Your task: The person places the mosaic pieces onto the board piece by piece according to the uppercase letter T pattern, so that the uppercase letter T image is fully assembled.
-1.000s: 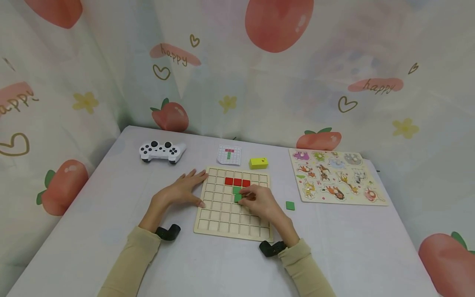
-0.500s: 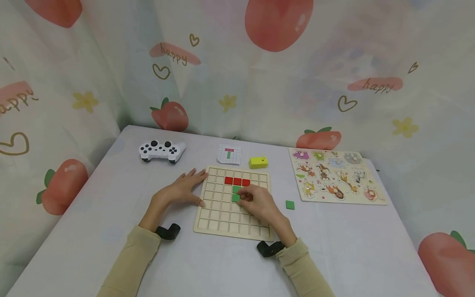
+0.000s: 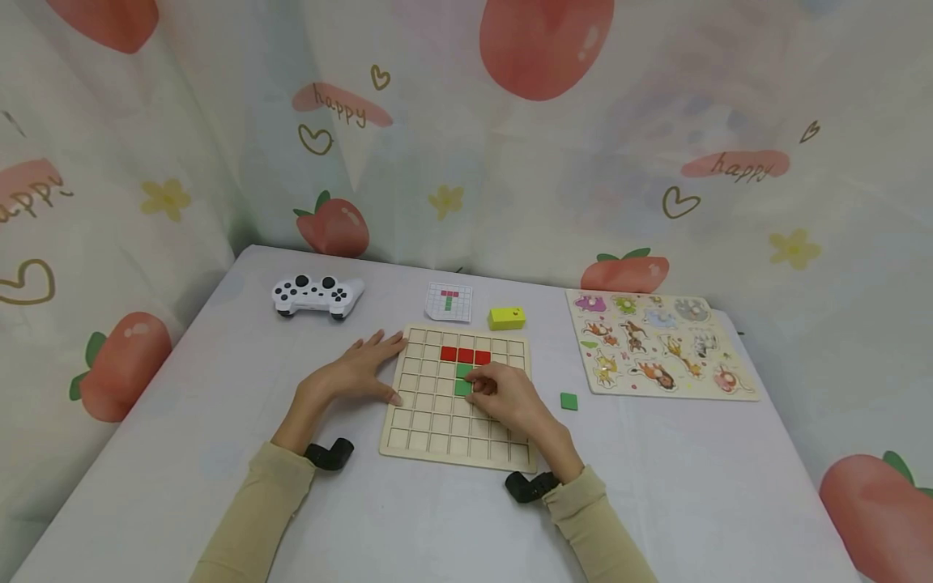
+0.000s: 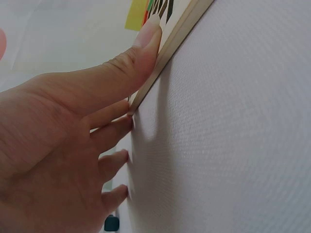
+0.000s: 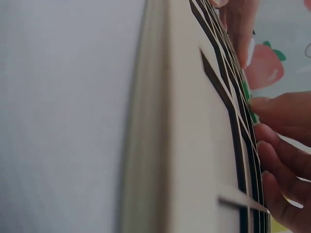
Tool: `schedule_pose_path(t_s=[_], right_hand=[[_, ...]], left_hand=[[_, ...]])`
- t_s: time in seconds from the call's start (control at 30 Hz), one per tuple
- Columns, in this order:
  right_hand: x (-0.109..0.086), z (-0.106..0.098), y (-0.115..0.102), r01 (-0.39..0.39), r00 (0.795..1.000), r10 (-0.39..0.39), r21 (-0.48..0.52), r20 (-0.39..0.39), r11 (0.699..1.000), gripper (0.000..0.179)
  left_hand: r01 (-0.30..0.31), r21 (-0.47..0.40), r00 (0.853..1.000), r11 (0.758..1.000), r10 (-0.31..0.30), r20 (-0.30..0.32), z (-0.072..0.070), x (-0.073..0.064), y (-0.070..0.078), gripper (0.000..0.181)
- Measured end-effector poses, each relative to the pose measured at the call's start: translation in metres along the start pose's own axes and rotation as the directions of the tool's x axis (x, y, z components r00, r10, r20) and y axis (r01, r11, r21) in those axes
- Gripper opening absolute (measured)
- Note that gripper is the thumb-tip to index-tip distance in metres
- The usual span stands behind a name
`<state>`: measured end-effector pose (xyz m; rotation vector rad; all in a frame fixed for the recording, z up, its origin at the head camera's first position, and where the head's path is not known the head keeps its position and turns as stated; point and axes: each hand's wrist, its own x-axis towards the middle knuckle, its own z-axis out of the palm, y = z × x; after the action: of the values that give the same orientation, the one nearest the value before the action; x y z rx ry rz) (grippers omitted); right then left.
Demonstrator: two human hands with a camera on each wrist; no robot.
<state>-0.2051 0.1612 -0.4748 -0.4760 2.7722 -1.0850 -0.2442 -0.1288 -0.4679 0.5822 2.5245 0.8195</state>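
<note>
A pale wooden grid board [image 3: 423, 422] lies on the white table, with a row of red tiles [image 3: 466, 355] in its upper cells. Below the middle red one sits a green tile [image 3: 463, 370], and under that another green tile [image 3: 462, 388]. My right hand [image 3: 513, 401] is over the board, thumb and index finger pinching the lower green tile at its right side; in the right wrist view the thumb meets green [image 5: 247, 92]. My left hand [image 3: 353, 376] spreads at the board's left edge, its thumb [image 4: 143, 46] resting on the rim. A loose green tile [image 3: 568, 402] lies right of the board.
Behind the board are a pattern card [image 3: 448, 303] with a red and green T and a yellow block [image 3: 506, 318]. A white game controller [image 3: 317, 297] sits at back left. To the right lies an animal puzzle board [image 3: 659, 348]. A printed curtain [image 3: 510, 194] hangs behind the table.
The lower green tile has shifted slightly left and now lies squarely in its cell. My right hand moved slightly left with it, then stayed there. My left hand has stayed at the board's edge.
</note>
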Motion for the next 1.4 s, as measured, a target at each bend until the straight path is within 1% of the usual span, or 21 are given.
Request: schedule_pose_path(t_s=[0.2,0.3,0.57,0.8,0.93,1.17,1.4], right_hand=[[-0.001,-0.008,0.004,0.006,1.000,-0.007,0.036,0.028,0.999,0.024],[-0.001,-0.012,0.006,0.003,1.000,-0.004,0.025,0.020,1.000,0.023],[-0.003,-0.025,0.009,-0.042,0.999,0.042,0.031,-0.006,0.999,0.024],[-0.004,-0.037,0.019,-0.067,0.998,0.067,0.031,-0.018,0.997,0.023],[-0.005,-0.045,0.025,-0.097,0.995,0.097,0.033,-0.022,0.995,0.023],[-0.005,-0.055,0.039,-0.115,0.993,0.115,0.015,-0.020,0.993,0.024],[-0.009,-0.066,0.052,-0.147,0.989,0.147,0.042,-0.010,0.988,0.027]], left_hand=[[0.005,-0.006,1.000,1.000,-0.005,0.001,0.000,0.001,0.000,0.105],[0.004,-0.011,1.000,1.000,-0.004,0.000,0.000,0.001,0.000,0.104],[-0.010,-0.007,1.000,1.000,0.010,-0.011,0.001,0.001,-0.001,0.104],[0.004,-0.003,1.000,1.000,-0.004,-0.009,0.002,0.002,-0.003,0.105],[0.004,0.001,1.000,1.000,-0.004,-0.007,0.002,0.001,-0.003,0.104],[0.001,-0.001,1.000,1.000,-0.001,-0.009,0.002,0.001,-0.004,0.104],[-0.003,-0.007,1.000,1.000,0.003,-0.011,0.001,0.000,-0.001,0.105]])
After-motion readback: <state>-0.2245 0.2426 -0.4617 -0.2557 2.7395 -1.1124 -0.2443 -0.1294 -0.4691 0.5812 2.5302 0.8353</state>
